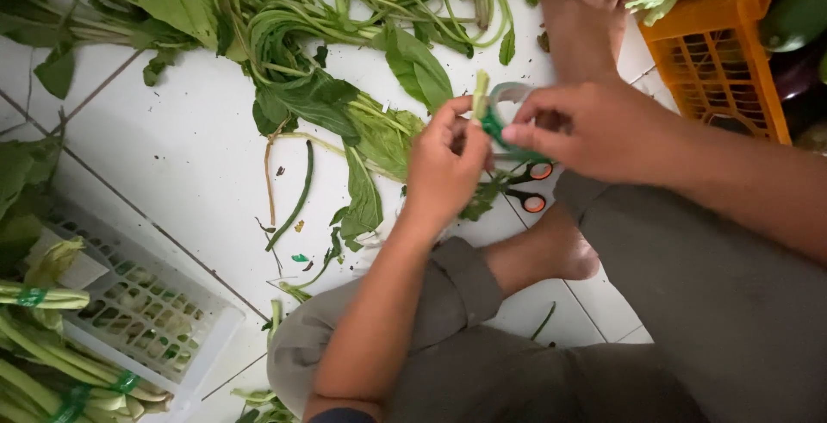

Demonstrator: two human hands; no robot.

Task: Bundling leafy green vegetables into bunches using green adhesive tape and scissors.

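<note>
White tile floor (189, 156): both hands (L (444, 169), R (586, 130)) pinching green tape (498, 130) w/ fingertips.

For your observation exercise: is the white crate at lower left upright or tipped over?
Upright. The white crate has its open top facing up, and tied bundles of greens lie across its near edge.

soft, even daylight falls on the white tiled floor (189, 156), which reads bright and slightly washed out at the top left, with no hard glare. the lower right is dim, where the grey trousers (689, 302) sink into shadow and only faint, diffuse shadows lie under the loose green leaves (345, 113). the moving fingers (469, 126) are slightly blurred, and the frame edges bend a little.
</note>
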